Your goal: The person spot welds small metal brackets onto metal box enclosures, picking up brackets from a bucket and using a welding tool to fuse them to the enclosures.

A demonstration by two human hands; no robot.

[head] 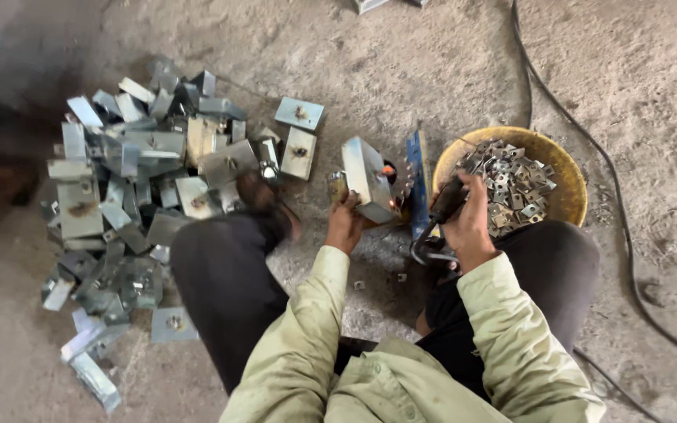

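So the folded metal bracket sits dead centre, long axis running 11 to 5. My left hand pinches its lower edge; right hand at 3 o'clock is wrapped tight round the welding torch, yellow bowl beyond.

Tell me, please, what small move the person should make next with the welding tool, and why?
Probably keep the left hand steady on the metal bracket and hold the welding tool in the right hand at the seam: an orange glow shows there, so the weld seems unfinished.
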